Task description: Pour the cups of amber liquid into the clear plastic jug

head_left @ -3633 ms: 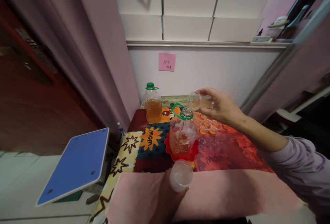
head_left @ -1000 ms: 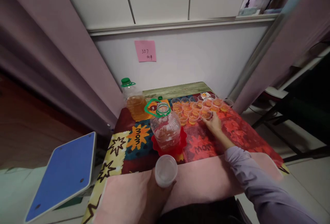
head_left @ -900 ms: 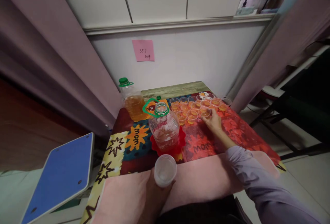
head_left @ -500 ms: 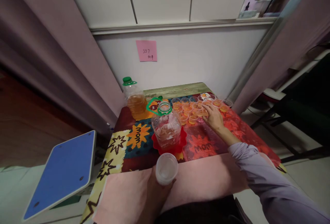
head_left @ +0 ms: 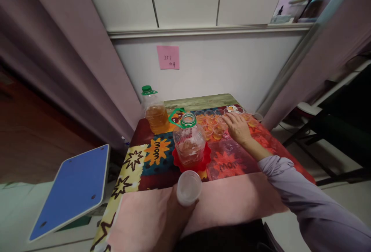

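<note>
My left hand (head_left: 180,211) is wrapped round a stack of clear plastic cups (head_left: 189,187) above the pink cloth. My right hand (head_left: 238,127) reaches over the rows of small clear cups (head_left: 218,131) holding amber liquid; its fingers touch or hover over cups at the right part of the group, and whether they grip one is hidden. A large clear jug (head_left: 189,143) with a green handle stands uncapped in a red scalloped dish (head_left: 206,158), in front of the cups.
A second jug (head_left: 157,117) of amber liquid with a green cap stands at the table's back left. The pink cloth (head_left: 232,194) covers the near edge. A blue board (head_left: 72,188) is at the left, a dark chair (head_left: 344,128) at the right.
My right hand has shifted slightly left over the cups, its fingers now flatter. The view has turned a little, and my left hand still holds the cup stack.
</note>
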{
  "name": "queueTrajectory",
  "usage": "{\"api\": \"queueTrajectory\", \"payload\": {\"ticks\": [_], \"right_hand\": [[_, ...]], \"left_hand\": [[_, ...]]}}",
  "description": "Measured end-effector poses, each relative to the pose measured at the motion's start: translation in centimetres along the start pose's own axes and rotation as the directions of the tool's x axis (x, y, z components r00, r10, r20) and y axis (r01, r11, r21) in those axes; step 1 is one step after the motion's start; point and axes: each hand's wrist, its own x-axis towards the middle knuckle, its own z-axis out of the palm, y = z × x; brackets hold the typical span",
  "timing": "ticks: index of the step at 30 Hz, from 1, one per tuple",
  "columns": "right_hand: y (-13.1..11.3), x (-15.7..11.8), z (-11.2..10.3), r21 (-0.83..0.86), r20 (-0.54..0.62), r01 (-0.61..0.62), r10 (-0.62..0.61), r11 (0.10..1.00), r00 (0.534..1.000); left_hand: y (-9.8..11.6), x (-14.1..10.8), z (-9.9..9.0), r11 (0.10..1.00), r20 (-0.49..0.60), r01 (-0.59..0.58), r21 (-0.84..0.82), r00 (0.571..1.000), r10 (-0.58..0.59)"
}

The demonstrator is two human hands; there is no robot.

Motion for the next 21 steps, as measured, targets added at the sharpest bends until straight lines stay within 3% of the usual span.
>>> {"api": "queueTrajectory", "payload": {"ticks": [5,8,10,11,13,15,17,19,21], "right_hand": [[-0.9,0.4,-1.0,0.075,-0.048,-0.006,0.009,0.997,0.999],[-2.7,-0.6,-2.7,0.276,-0.132,-0.163,0.205,0.947,0.970],[-5.0,-1.9,-4.8,0.531,-0.141,-0.266,0.393,0.805,0.909],[-6.5,-2.7,-6.1,0.670,-0.107,-0.284,0.468,0.686,0.877],[-9.8,-4.3,-9.3,0.885,0.001,-0.242,0.516,0.398,0.856],[-13.3,-5.9,-12.5,0.961,0.092,-0.193,0.432,0.196,0.897],[-16.5,-7.1,-14.9,0.982,0.111,-0.153,0.312,0.113,0.944],[-18.8,-7.9,-16.0,0.983,0.061,-0.095,0.212,0.156,0.975],[-20.2,-8.5,-15.8,0.963,-0.012,-0.020,0.117,0.269,0.993]], "left_hand": [[0.0,0.0,0.1,0.998,-0.037,-0.033,-0.058,0.999,0.031],[-0.1,0.1,0.0,0.997,-0.020,-0.033,-0.069,0.999,0.032],[-0.1,0.2,-0.1,0.997,0.000,-0.032,-0.067,0.999,0.032],[-0.1,0.2,-0.1,0.998,0.018,-0.035,-0.060,0.999,0.036],[0.0,0.2,-0.2,0.998,0.061,-0.045,-0.046,0.997,0.048],[0.1,0.2,-0.3,0.998,0.088,-0.051,-0.041,0.995,0.054],[0.3,0.1,-0.3,0.997,0.097,-0.055,-0.054,0.993,0.061],[0.6,0.1,-0.3,0.994,0.115,-0.071,-0.077,0.990,0.080],[1.0,0.0,-0.4,0.991,0.129,-0.090,-0.100,0.986,0.102]]}}
